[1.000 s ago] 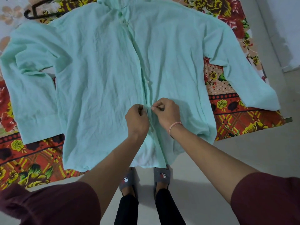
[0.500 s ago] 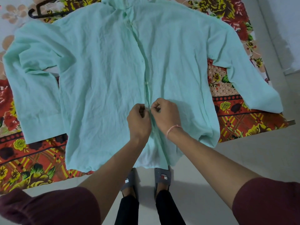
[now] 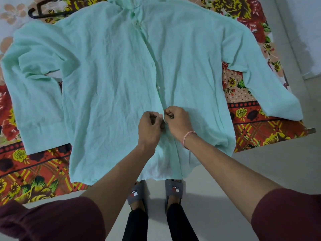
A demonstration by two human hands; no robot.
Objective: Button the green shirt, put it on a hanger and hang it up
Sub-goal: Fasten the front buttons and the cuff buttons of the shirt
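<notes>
A mint-green shirt [image 3: 111,87] lies face up on the bed, sleeves spread to both sides, collar at the far end. Its hem hangs over the near edge. My left hand [image 3: 149,129] and my right hand [image 3: 178,124] meet at the front placket low on the shirt, each pinching one edge of the fabric. A white button [image 3: 158,87] shows on the placket just above my hands. A black hanger [image 3: 43,13] lies on the bed at the far left, partly under the shirt's shoulder.
The bed carries a red, yellow and green floral sheet [image 3: 34,171]. My feet in grey slippers [image 3: 173,189] stand on the pale floor at the bed's near edge. A white wall [image 3: 304,23] runs along the right.
My hands stay at the same spot on the placket, fingers working closer together. The view has shifted slightly, so the shirt sits a little lower and to the right.
</notes>
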